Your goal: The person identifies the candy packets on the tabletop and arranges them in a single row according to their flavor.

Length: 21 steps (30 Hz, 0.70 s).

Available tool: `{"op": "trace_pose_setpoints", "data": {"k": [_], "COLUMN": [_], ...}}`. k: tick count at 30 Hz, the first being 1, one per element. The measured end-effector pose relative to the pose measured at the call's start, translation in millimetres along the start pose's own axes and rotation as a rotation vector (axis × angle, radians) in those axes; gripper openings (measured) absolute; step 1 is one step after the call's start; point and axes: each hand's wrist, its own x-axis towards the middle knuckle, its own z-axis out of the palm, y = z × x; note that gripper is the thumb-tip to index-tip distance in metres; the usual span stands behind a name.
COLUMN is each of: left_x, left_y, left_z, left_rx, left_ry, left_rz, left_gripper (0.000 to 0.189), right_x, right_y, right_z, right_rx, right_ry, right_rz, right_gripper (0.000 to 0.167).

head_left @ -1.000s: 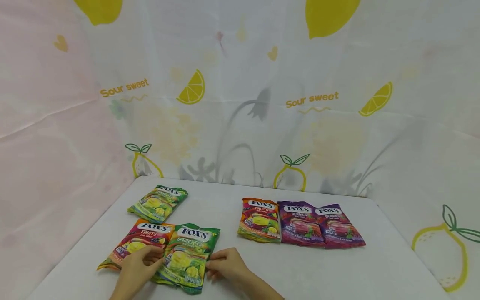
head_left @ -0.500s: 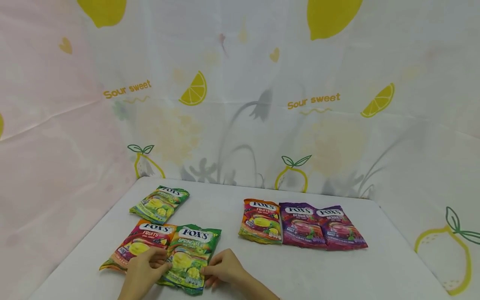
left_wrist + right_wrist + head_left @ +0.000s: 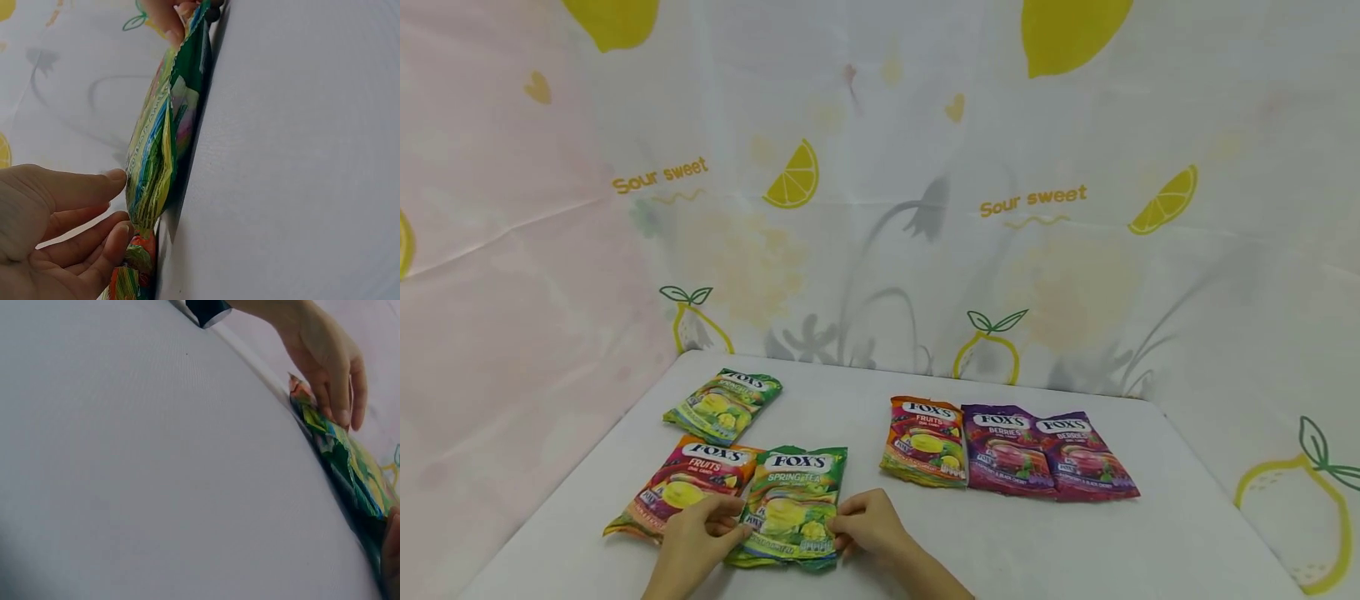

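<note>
A green Spring Tea candy bag (image 3: 790, 504) lies face up at the front left of the table, between both hands. My left hand (image 3: 696, 537) pinches its left edge, thumb on the front; the left wrist view shows the thumb and fingers (image 3: 119, 234) at the bag's side. At the right edge, my right hand (image 3: 872, 525) grips the bag between thumb and fingers. A red-orange Fruits candy bag (image 3: 688, 479) lies directly left of it, its lower right part hidden by the left hand. Behind that lies another green Spring Tea bag (image 3: 726, 406), tilted.
Farther right, a Fruits bag (image 3: 925, 442) and two purple Berries bags, one in the middle (image 3: 1007, 450) and one at the right end (image 3: 1086, 458), lie side by side. A white cloth backdrop (image 3: 880, 250) with lemon prints rises behind the white table (image 3: 1037, 550).
The green bag between my hands has turned, its lower end swinging right so it lies straighter. My right hand has shifted right with that edge. The head view has shifted slightly.
</note>
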Motion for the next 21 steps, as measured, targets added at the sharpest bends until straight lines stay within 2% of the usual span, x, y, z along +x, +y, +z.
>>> {"op": "trace_pose_setpoints", "data": {"k": [6, 11, 18, 21], "left_x": [0.0, -0.6, 0.8, 0.2], "left_y": [0.1, -0.7, -13.3, -19.5], "left_z": [-1.6, -8.1, -25.4, -32.9], "left_rx": [-0.01, -0.021, 0.038, 0.087], "left_ry": [0.0, 0.044, 0.122, 0.148], "left_rz": [0.003, 0.028, 0.02, -0.008], "left_gripper": [0.035, 0.032, 0.033, 0.036], "right_x": [-1.3, -2.3, -8.8, -10.4], "right_y": [-1, -1, -4, -7], "right_z": [-8, -12, -12, -8], "right_rx": [-0.031, -0.071, -0.294, -0.338], "right_ry": [-0.036, -0.098, -0.084, -0.102], "right_rz": [-0.009, -0.059, -0.253, -0.339], "right_gripper": [0.005, 0.009, 0.02, 0.02]}}
